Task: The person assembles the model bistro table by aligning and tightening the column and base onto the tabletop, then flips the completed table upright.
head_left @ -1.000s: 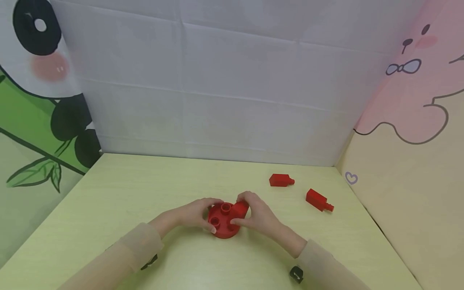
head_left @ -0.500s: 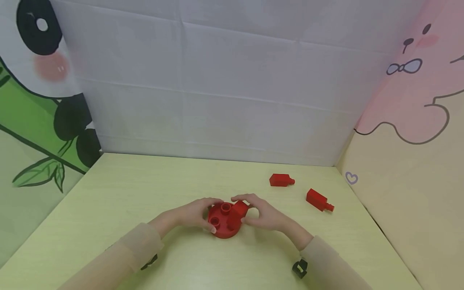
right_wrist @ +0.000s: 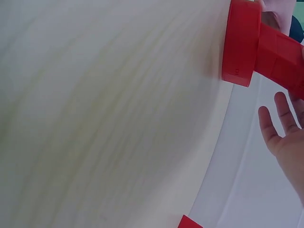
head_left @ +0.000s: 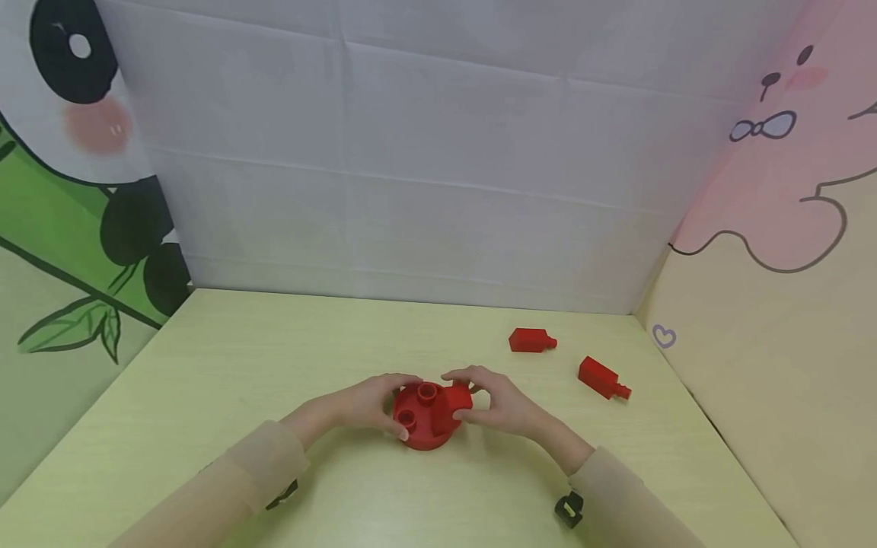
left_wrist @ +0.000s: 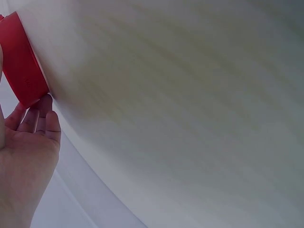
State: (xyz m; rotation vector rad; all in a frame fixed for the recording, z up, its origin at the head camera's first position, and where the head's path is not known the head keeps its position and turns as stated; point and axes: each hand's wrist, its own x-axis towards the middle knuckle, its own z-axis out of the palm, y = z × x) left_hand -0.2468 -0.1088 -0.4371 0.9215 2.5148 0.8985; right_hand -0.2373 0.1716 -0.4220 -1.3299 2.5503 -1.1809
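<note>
On the table, a round red base (head_left: 422,440) with raised round sockets lies between both hands in the head view. My left hand (head_left: 363,403) grips its left side, thumb at the near rim and fingers at the far rim. A red block-shaped peg (head_left: 448,407) stands on the base's right part, leaning outward to the right. My right hand (head_left: 503,403) pinches its upper end between thumb and fingers. In the right wrist view the peg (right_wrist: 280,57) meets the face of the base (right_wrist: 241,42). Two sockets to the left show open tops.
Two more red pegs with narrow round ends lie at the back right, one peg (head_left: 530,340) farther back and another peg (head_left: 603,378) nearer the right edge. A white cloth wall (head_left: 411,190) closes off the table's back, with printed panels on both sides.
My right hand has loosened, shifted slightly right and taken hold of the peg's upper end again. The peg has turned, its top now farther right. My left hand stays on the base.
</note>
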